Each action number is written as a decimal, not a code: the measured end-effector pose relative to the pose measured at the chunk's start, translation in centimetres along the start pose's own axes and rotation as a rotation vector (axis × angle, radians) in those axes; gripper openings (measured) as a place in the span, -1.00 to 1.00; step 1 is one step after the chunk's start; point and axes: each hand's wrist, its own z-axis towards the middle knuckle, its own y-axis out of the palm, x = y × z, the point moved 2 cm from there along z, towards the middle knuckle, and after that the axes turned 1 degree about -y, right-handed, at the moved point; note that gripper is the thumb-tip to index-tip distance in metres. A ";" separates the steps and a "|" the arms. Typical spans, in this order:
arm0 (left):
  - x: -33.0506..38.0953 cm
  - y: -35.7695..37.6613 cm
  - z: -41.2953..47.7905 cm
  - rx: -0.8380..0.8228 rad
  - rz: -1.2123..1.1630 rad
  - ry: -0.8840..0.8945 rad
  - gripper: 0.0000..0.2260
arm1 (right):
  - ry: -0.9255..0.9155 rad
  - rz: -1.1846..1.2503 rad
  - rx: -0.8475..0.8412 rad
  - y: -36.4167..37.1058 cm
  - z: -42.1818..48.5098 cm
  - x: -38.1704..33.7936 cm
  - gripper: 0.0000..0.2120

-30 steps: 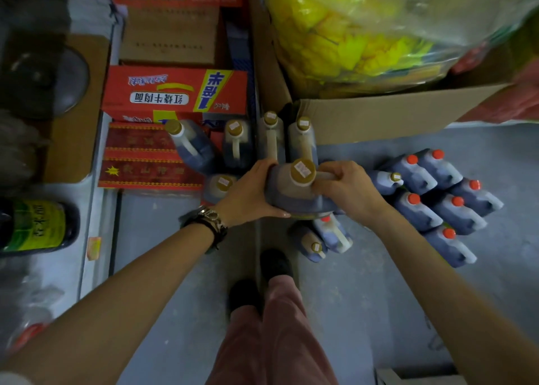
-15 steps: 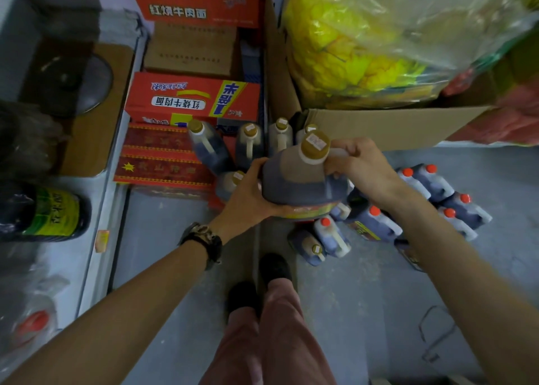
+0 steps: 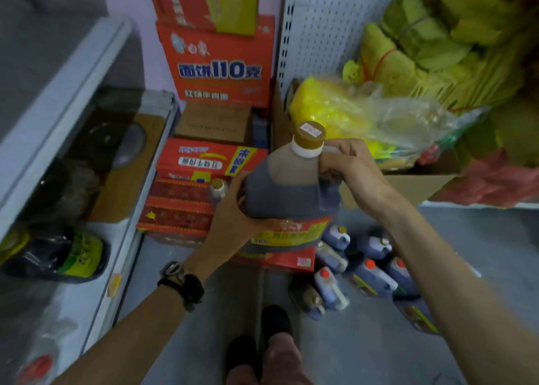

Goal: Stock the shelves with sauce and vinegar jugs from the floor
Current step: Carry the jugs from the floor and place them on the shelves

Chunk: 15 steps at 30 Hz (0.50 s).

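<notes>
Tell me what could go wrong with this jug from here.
The nearly full jug is off the floor, the right hand gripping its handle and the left hand holding its side; a slip could drop it. Beneath it sit a red box and the floor jugs, which a fall might hit. Those jugs crowd the shoes, so a step may trip.

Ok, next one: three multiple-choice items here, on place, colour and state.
1. Where does the right hand grip the jug? A its handle by the neck; B its base; C its cap.
2. The jug's cap is: A red; B golden brown; C green.
3. The jug is: A standing on the floor; B held up in both hands; C lying on a shelf.
Answers: A, it curls round the handle; B, the top is golden brown; B, the left hand supports its side, well above the floor.
</notes>
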 end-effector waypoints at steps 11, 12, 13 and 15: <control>16.9 -5.4 -1.5 0.110 -0.152 0.173 -0.25 | -0.351 0.209 0.018 0.3 -0.2 -16.7 -0.79; 18.5 -6.2 -1.8 0.114 -0.175 0.182 -0.23 | -0.383 0.212 0.017 0.5 -0.4 -18.4 -0.86; 20.1 -6.8 -2.1 0.117 -0.195 0.193 -0.21 | -0.412 0.217 0.011 0.8 -0.6 -20.1 -0.93; 22.9 -8.2 -2.8 0.138 -0.196 0.230 -0.20 | -0.440 0.235 0.009 1.5 -1.0 -23.1 -0.94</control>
